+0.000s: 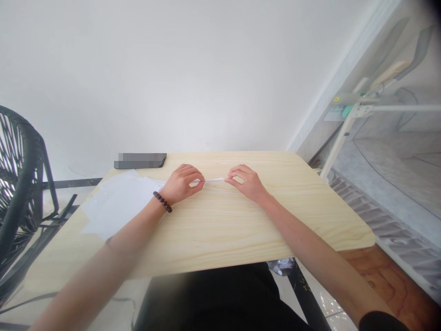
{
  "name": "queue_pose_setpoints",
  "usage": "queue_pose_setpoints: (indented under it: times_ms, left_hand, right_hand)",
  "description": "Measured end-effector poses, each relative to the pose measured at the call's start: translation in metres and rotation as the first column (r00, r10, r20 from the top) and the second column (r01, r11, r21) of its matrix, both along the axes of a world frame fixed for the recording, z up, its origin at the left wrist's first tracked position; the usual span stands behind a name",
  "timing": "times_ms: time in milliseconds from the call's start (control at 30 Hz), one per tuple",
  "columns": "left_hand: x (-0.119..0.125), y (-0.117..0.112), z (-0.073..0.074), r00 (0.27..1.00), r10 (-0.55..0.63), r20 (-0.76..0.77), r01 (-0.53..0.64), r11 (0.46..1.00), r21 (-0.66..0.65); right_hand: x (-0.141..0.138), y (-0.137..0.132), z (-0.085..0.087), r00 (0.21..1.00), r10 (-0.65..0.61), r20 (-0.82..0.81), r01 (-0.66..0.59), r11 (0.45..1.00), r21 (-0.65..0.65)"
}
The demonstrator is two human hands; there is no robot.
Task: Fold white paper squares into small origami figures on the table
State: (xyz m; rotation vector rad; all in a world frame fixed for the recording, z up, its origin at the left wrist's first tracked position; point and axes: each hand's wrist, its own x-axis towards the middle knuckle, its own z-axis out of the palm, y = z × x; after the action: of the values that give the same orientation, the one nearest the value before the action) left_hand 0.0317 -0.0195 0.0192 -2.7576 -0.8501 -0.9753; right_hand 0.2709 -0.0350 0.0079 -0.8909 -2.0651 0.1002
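Observation:
Between my two hands a thin strip of white paper [215, 179] is stretched level, just over the table [220, 225]. My left hand [184, 183], with a dark bead bracelet [162, 202] on its wrist, pinches the strip's left end between thumb and finger. At the right end, my right hand [246, 182] pinches it by the tip in the same way. I cannot tell whether the strip is folded or rolled. Sheets of white paper [119, 202] lie spread on the table to the left, partly covered by my left forearm.
A dark flat object [140, 161], partly pixelated, lies at the table's back left. A woven black chair [20, 151] stands to the left. The white wall [206, 78] rises behind the table. On the right is a white metal frame [339, 142] beside a bed with a ruffled edge [389, 216].

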Motion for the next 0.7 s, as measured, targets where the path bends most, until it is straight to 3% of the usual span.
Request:
queue_pose_setpoints:
  times_ms: [300,700]
  left_hand:
    - [0.010,-0.006,0.001,0.999,-0.033,-0.015,0.033,0.999,0.024]
    - [0.008,-0.005,-0.001,0.998,-0.066,0.005,0.066,0.998,0.000]
  right_hand:
    - [-0.023,-0.009,0.000,0.981,0.044,0.190,-0.049,0.999,0.020]
    - [-0.018,-0.004,-0.002,0.962,-0.002,0.272,-0.010,0.999,0.043]
